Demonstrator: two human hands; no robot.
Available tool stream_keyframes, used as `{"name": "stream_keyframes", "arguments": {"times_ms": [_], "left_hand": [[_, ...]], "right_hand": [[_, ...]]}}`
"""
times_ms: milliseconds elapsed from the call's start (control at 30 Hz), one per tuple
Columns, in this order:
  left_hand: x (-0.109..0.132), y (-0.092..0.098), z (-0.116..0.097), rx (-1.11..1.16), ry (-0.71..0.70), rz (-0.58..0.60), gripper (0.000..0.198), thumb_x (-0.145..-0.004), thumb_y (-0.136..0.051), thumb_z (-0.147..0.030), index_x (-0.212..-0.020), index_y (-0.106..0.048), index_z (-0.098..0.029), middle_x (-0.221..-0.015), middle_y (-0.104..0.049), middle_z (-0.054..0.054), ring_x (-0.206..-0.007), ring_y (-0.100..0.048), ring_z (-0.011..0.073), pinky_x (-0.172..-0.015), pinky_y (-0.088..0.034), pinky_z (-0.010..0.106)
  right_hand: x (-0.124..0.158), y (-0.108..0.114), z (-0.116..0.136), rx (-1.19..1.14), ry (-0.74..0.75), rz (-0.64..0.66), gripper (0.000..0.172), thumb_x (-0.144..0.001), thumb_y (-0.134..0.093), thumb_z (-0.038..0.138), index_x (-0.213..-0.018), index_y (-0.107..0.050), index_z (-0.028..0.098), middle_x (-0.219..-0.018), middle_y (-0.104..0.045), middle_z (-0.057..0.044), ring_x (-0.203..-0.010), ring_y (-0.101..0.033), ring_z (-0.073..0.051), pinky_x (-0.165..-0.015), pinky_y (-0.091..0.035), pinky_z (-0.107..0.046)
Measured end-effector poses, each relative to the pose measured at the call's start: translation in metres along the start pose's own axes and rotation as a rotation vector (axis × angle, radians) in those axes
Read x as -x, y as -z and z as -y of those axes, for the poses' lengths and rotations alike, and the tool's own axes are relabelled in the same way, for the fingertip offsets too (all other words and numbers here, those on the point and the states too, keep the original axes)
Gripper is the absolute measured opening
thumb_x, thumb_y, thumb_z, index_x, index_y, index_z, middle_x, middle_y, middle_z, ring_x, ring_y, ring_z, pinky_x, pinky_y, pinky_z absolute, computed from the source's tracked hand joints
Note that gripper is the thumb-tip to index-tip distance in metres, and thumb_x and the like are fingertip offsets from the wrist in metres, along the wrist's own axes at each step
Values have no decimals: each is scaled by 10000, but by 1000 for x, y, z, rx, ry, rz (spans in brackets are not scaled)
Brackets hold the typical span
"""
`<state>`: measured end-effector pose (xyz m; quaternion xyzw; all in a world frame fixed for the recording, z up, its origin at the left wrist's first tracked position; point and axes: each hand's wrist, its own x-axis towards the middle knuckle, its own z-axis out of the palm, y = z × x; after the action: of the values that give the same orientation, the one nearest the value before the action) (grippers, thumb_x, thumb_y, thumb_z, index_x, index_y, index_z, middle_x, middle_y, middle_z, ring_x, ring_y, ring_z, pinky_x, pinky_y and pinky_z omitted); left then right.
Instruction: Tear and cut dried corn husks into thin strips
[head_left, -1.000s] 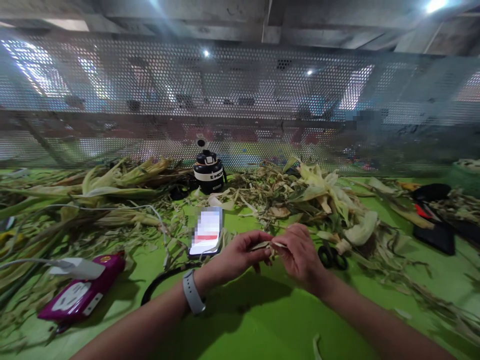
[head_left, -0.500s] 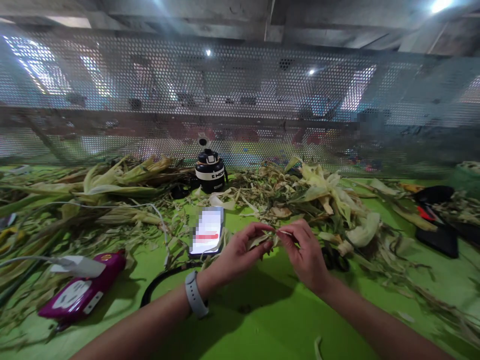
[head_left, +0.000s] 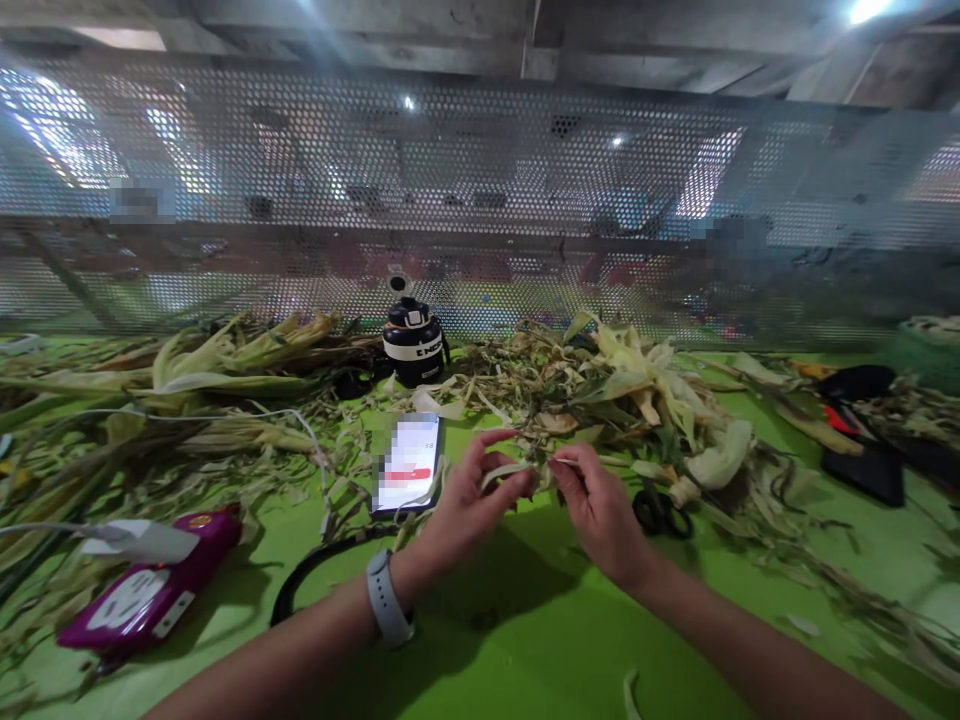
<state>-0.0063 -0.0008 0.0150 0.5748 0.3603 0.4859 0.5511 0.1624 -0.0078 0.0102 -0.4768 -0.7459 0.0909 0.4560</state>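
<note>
My left hand [head_left: 474,492], with a pale watch [head_left: 388,600] on its wrist, pinches a thin corn husk strip [head_left: 504,471] between thumb and fingers; its index finger is lifted. Close by on the right, my right hand [head_left: 598,505] is closed, thumb against index finger, on the other part of the husk strip. The fingers partly hide the strip's ends. Just behind the hands lies a heap of torn husk shreds [head_left: 517,385]. To the right of my right hand, a pair of black-handled scissors [head_left: 664,515] rests on the green table [head_left: 525,640].
A lit phone [head_left: 409,465] lies left of my hands. Behind it stands a black bottle [head_left: 414,345]. At left are a purple power bank [head_left: 150,590], a white cable and husk bundles [head_left: 232,365]. More husks [head_left: 652,380] and a black phone [head_left: 862,470] lie right. A perforated metal screen [head_left: 480,180] stands behind.
My left index finger has lifted and the left hand has opened slightly around the strip. My hands' fingertips have drawn a little apart. The whole view has shifted slightly.
</note>
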Motion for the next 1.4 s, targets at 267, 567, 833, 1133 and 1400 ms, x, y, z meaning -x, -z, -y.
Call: {"name": "stream_keyframes", "arguments": {"times_ms": [267,567,833,1133,1400], "left_hand": [[1,-6,3,426,494,-227,562,-727,-422,-753,-871,-450,-210,-676,-683,23,-536,-640,169,-530,-417,263],[10,-17,1,129,265,-76,539,-717,-692,-500,-1162,-585,-215,-920,-678,35,-779,-615,161,-648,-457,253],[7,-16,5,148,171,70,336,-745,-675,-463,-921,-676,-177,-807,-675,34,-756,-609,158,-668,-478,255],[4,-12,8,88,161,67,339,-743,-680,-439,-942,-637,-167,-834,-653,35,-751,-613,161,-595,-487,245],[-7,6,8,183,146,29,236,-780,-661,-352,-944,-605,-192,-740,-581,-18,-690,-537,104,-589,-417,202]], "right_hand": [[-1,1,-3,-42,-78,-105,184,-949,-422,359,-862,-503,218,-594,-519,34,-494,-501,-129,-486,-418,-227],[6,-4,0,41,56,-31,198,-964,-396,332,-880,-525,207,-689,-634,-18,-555,-590,-147,-532,-450,-240],[8,-5,1,-145,-138,84,150,-934,-453,339,-865,-513,220,-661,-648,1,-539,-614,-143,-510,-466,-223],[2,-4,-1,-282,-244,93,213,-919,-466,412,-868,-509,210,-643,-573,26,-539,-528,-124,-501,-395,-218],[-22,21,-13,-286,-314,471,342,-842,-551,496,-756,-603,169,-569,-448,45,-509,-387,-104,-466,-280,-220]]}}
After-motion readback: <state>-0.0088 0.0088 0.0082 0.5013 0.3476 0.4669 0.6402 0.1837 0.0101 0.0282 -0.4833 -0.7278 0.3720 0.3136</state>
